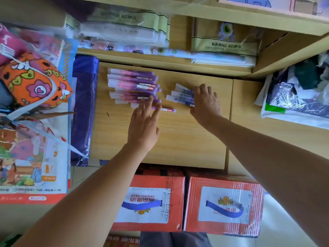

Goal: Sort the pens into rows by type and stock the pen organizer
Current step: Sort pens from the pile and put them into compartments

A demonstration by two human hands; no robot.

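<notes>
Both hands lie open on the pens. The left hand (144, 120) has straight fingers touching the near edge of the big pink-and-purple row (133, 84). The right hand (206, 102) rests relaxed fingers on the right ends of a smaller bluish-purple bunch (181, 95). Neither grips anything. One stray pen (168, 110) lies just right of the left fingertips, between the two groups. All the pens lie crosswise on the far half of a pale wood-grain desktop (178, 139). I can make out no pen organizer.

The pens look light, stiff and slim, with frosted pale caps and glossy barrels bearing small white labels. Being smooth, they will probably roll or fan out under a sideways push. A single pen is best pinched at mid-barrel, and a bunch squared by pressing both ends.

To the left sits a shiny purple wrapped package (83, 107). Nearer are two red cardboard cartons (224, 204) under clear tape. Crinkled plastic-wrapped packs (124, 31) fill the far shelf.
</notes>
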